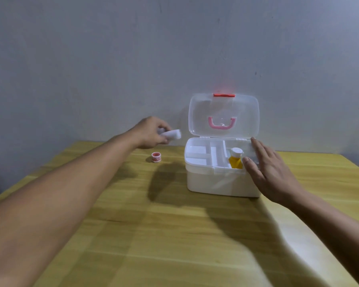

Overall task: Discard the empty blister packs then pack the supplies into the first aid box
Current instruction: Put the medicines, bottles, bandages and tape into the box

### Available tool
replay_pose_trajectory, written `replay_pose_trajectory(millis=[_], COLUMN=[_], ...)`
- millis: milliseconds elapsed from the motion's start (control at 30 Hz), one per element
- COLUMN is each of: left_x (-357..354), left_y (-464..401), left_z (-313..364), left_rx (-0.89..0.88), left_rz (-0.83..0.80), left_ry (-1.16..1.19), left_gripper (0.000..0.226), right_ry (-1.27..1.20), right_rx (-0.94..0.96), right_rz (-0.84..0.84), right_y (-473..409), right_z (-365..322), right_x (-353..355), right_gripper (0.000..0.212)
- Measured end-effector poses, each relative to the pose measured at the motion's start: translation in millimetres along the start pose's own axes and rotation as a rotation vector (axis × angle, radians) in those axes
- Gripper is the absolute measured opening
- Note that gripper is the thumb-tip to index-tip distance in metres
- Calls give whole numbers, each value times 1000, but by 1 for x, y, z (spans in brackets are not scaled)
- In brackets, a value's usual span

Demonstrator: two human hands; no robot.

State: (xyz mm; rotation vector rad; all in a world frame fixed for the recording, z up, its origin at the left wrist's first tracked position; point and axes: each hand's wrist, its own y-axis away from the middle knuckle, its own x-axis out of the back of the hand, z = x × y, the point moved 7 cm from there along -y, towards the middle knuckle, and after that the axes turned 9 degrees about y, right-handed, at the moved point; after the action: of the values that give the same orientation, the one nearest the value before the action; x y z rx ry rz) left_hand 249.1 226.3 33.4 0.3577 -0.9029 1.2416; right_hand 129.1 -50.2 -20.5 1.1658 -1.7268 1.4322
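Note:
A white first aid box point(203, 179) stands open on the wooden table, its clear lid point(245, 112) upright with a pink handle and red latch. Inside, a divided white tray holds a yellow bottle point(235, 159) with a white cap in a right-hand compartment. My left hand point(149, 133) is raised left of the box, shut on a white bandage roll point(172, 134). My right hand point(272, 170) hovers flat with fingers spread over the box's right side, holding nothing. A small red-and-white tape roll point(156, 157) lies on the table below my left hand.
The wooden table point(153, 235) runs up to a plain grey wall behind the box. Shadows of my arms fall on the table in front of the box.

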Motion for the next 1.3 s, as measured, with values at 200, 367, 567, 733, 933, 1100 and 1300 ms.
replay_pose_trajectory(millis=[200,367,567,733,933,1100,1300], left_x=[-50,-72,-67,-53,-58,-85,-75], left_y=[-17,-23,-24,-22,-19,-17,-9], left_z=[65,65,69,83,92,87,81], left_rx=[-43,18,27,-16,121,218,160], left_rz=[-143,-235,-263,-81,44,0,115], left_ry=[20,-32,69,137,127,224,80], left_gripper=[28,29,27,25,24,40,33], right_ry=[-11,-23,-32,-43,-54,-53,-51], right_rx=[-10,-5,-11,-18,-39,-33,-43], right_rz=[-18,-15,-17,-27,-46,-41,-54], right_y=[1,0,1,2,3,3,3], right_z=[0,-2,-4,-3,-2,-4,-3], right_x=[3,4,4,5,4,6,2], right_gripper=[66,67,66,66,66,66,67])
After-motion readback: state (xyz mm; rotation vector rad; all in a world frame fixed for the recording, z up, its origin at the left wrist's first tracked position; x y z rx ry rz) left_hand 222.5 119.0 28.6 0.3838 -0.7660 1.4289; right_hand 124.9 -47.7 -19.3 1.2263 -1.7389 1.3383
